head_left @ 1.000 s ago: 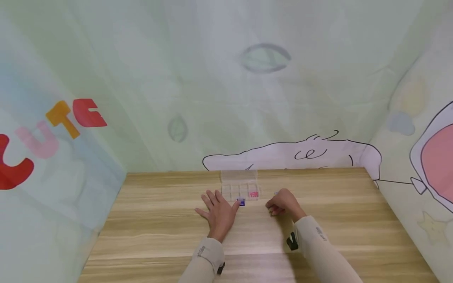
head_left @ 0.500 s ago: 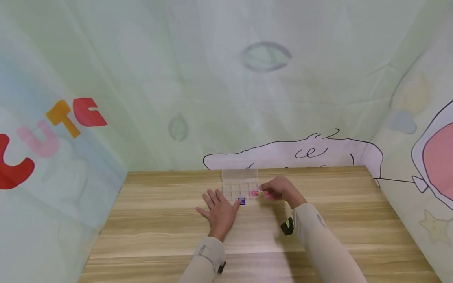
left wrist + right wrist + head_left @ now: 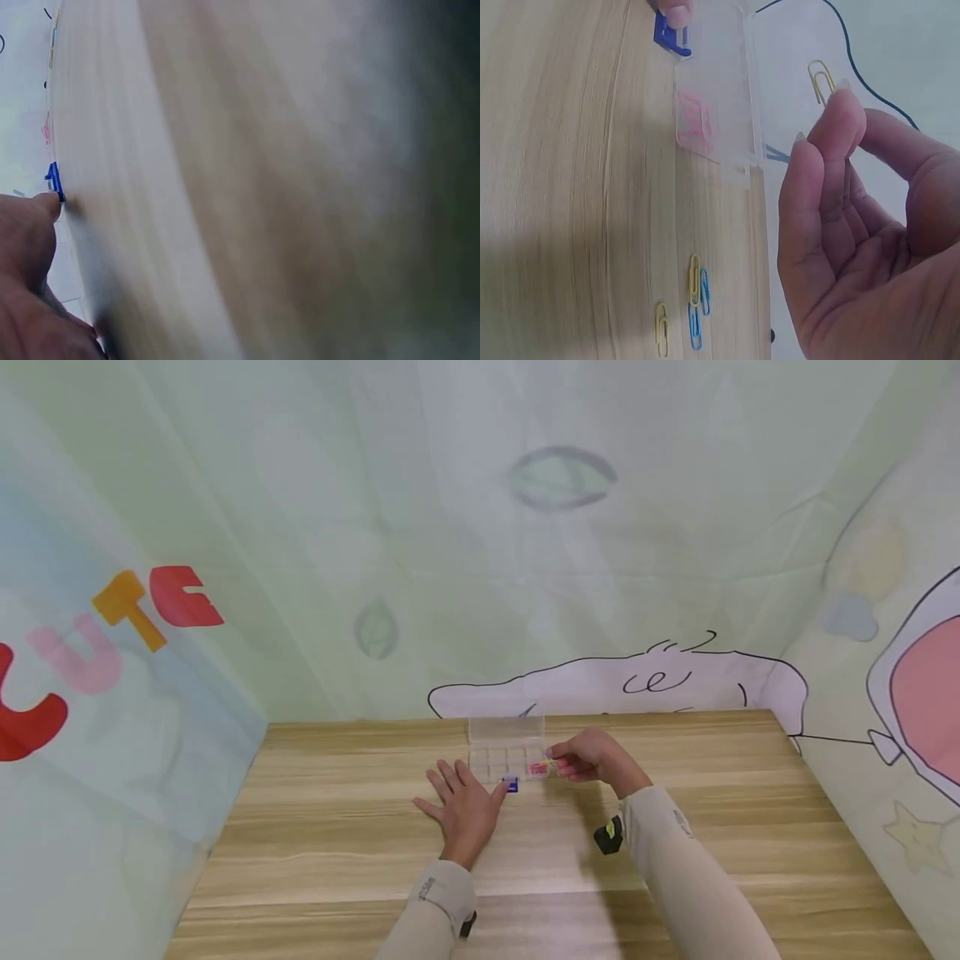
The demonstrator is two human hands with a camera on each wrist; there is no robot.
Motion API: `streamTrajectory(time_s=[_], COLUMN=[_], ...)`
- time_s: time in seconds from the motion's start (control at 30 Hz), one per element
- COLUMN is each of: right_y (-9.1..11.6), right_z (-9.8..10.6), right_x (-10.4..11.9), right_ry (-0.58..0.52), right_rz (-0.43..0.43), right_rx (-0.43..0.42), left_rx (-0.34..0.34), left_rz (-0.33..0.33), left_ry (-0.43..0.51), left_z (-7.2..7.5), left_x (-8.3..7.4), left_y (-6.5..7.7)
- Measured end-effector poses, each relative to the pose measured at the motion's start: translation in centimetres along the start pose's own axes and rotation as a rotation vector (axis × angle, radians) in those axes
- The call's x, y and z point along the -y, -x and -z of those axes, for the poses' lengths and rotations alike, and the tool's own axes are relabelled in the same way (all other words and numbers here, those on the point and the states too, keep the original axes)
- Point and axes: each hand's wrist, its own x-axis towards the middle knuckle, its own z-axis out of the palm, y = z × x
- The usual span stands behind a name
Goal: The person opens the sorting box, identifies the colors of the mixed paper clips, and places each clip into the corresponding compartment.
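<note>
I see one yellow paperclip [image 3: 821, 82] pinched in the right hand [image 3: 595, 756], at the right end of the clear divided box [image 3: 498, 757], whose lid [image 3: 507, 729] stands raised. Pink pieces [image 3: 537, 769] fill its near right compartment, and a blue piece [image 3: 662, 31] sits at its near edge. My right wrist view shows two blue clips [image 3: 695, 330] and two more yellow clips [image 3: 661, 330] lying loose.
</note>
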Motion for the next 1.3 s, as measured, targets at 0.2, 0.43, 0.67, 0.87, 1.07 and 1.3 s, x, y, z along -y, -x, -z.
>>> streamTrajectory(time_s=[0.2,0.43,0.67,0.87,1.07,1.3], right_y=[0.1,0.1,-0.1,-0.1,0.0,0.0], right_z=[0.2,0.4,0.6,0.5,0.5,0.4], right_x=[-0.4,-0.7,-1.0,-1.2,-1.2,-1.1], right_ry=[0.074,0.120,0.106,0.109,0.114,0.120], right_rz=[0.135,0.231,0.256,0.279,0.277,0.268], right_rx=[0.058,0.106,0.108,0.103,0.102,0.082], left_rx=[-0.001,-0.006,0.001,-0.014,-0.008,-0.012], left_rz=[-0.002,-0.006,0.002,-0.003,0.000,-0.007], left_ry=[0.007,0.002,-0.012,-0.021,-0.020,-0.007], left_z=[0.0,0.1,0.1,0.1,0.3,0.3], left_x=[0.0,0.0,0.0,0.1,0.0,-0.1], left_y=[-0.1,0.0,0.0,0.0,0.1,0.1])
